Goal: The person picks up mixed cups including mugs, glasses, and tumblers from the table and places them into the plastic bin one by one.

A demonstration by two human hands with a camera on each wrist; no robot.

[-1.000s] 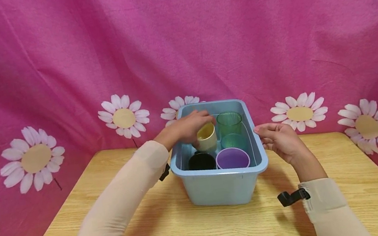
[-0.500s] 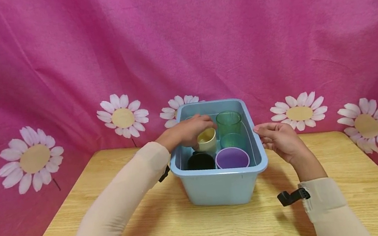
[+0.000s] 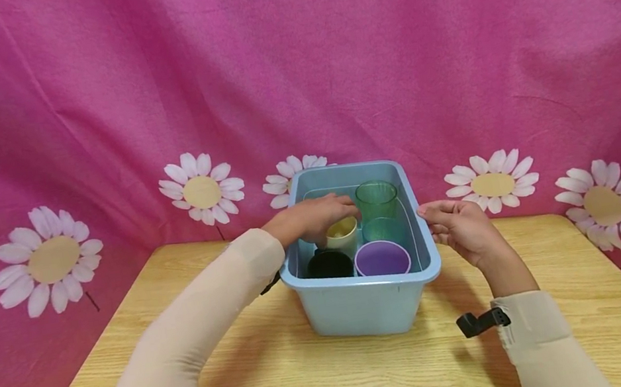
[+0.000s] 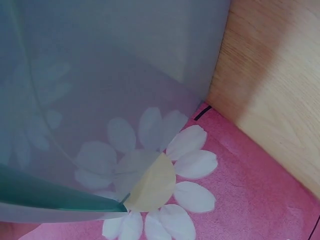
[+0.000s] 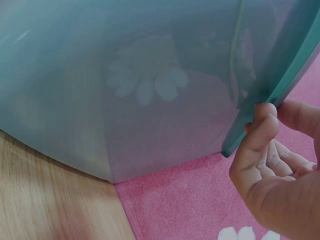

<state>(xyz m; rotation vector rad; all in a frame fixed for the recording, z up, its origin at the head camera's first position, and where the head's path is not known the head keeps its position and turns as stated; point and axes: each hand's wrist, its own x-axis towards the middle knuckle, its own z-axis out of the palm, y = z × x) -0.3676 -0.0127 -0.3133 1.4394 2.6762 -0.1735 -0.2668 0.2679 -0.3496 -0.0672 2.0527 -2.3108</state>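
A light blue plastic tub (image 3: 364, 309) stands on the table in the head view. My left hand (image 3: 320, 216) reaches over its left rim and holds a cream cup (image 3: 343, 242), yellow inside, low in the tub; some fingers are hidden behind the cup. Between thumb and fingers, my right hand (image 3: 461, 232) pinches the tub's right rim, as the right wrist view shows too. In front of the cream cup sit a black cup (image 3: 330, 264) and a purple cup (image 3: 382, 259). Two green glasses, one farther back (image 3: 376, 195), line the right side.
The wooden table (image 3: 339, 383) extends around the tub. A pink cloth (image 3: 290, 56) with white daisies hangs behind and at both sides. The tub's outer wall (image 4: 110, 75) fills much of the left wrist view.
My left hand has moved down with the cream cup, which now sits lower inside the tub. The right hand stays on the rim.
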